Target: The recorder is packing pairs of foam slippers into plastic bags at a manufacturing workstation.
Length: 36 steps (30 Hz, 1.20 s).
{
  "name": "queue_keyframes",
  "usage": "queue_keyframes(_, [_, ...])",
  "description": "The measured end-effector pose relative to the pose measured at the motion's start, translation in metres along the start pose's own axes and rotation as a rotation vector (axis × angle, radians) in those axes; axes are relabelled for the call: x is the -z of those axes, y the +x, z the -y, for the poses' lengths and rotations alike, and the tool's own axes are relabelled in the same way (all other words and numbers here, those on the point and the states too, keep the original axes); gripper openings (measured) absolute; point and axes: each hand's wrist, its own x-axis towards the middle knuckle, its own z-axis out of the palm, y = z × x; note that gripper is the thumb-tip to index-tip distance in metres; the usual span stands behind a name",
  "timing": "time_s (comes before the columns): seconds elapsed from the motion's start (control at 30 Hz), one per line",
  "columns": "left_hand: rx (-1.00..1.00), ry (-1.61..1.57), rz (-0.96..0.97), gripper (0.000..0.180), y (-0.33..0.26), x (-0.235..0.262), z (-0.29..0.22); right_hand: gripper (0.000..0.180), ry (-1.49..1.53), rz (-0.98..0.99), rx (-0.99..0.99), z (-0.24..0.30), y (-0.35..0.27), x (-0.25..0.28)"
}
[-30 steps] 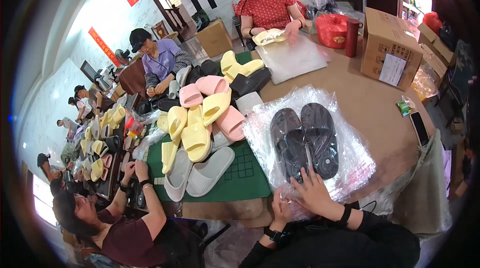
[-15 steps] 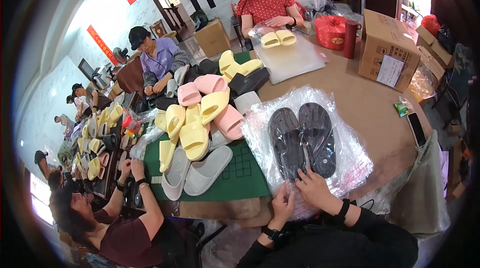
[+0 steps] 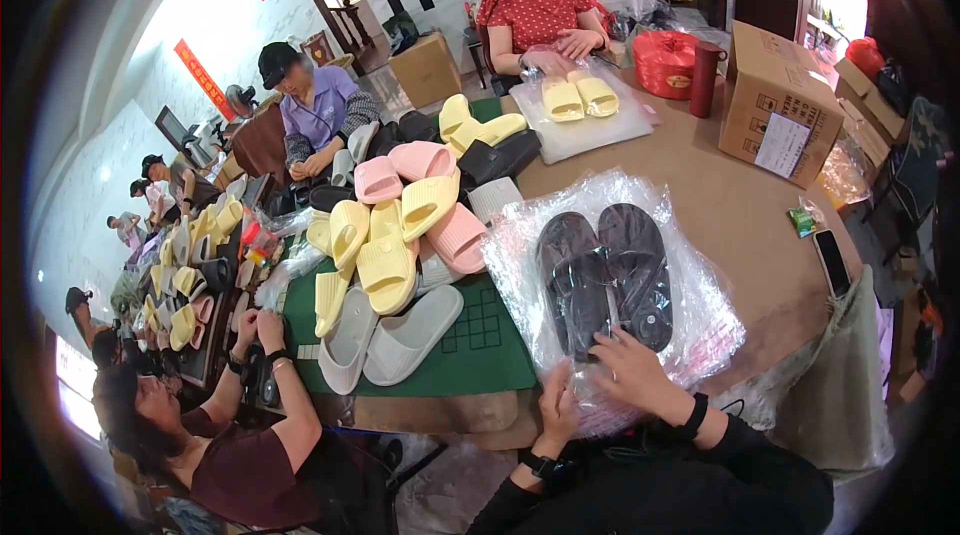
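Observation:
A pair of black slide slippers (image 3: 636, 260) lies inside a clear plastic bag (image 3: 690, 280), on a stack of similar bags in front of me. At the near end of that bag my left hand (image 3: 557, 405) is closed, its fingers pinching the plastic edge. My right hand (image 3: 638, 373) rests on the bag just below the slippers' near ends, fingers stretched out over the film. Left of the bags, two grey slippers (image 3: 412, 337) lie on a green mat (image 3: 480, 360), beside a heap of yellow slippers (image 3: 388, 275) and pink slippers (image 3: 458, 238).
Across the table, a person in red (image 3: 545, 15) handles bagged yellow slippers (image 3: 580, 98). Others work at left. A cardboard box (image 3: 778, 100), a dark red flask (image 3: 704, 80), a red twine roll (image 3: 664, 63) and a phone (image 3: 831, 262) stand or lie at right.
My right hand has spread its fingers slightly on the bag, and my left hand has shifted a little left. The person across has moved the yellow slippers to the right.

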Motion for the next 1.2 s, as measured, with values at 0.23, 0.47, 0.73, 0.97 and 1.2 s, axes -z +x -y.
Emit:
queue_keyframes(0.23, [0.008, 0.098, 0.067, 0.04, -0.005, 0.004, 0.003, 0.066, -0.306, 0.193, 0.082, 0.026, -0.007, 0.002])
queue_keyframes(0.47, [-0.207, 0.399, 0.099, 0.04, 0.006, 0.006, 0.002, 0.024, -0.175, -0.085, -0.013, 0.012, 0.002, -0.005])
queue_keyframes(0.73, [-0.207, 0.385, 0.02, 0.027, 0.014, -0.01, -0.012, 0.017, 0.38, -0.565, -0.628, -0.029, 0.02, 0.095])
queue_keyframes(0.97, [-0.169, 0.377, 0.019, 0.018, 0.012, -0.009, -0.014, 0.018, 1.381, -1.115, -0.331, -0.096, 0.044, 0.175])
queue_keyframes(1.2, [-0.25, 0.405, 0.026, 0.022, 0.016, -0.011, -0.012, 0.019, 0.39, -0.801, -0.33, -0.185, 0.036, 0.166])
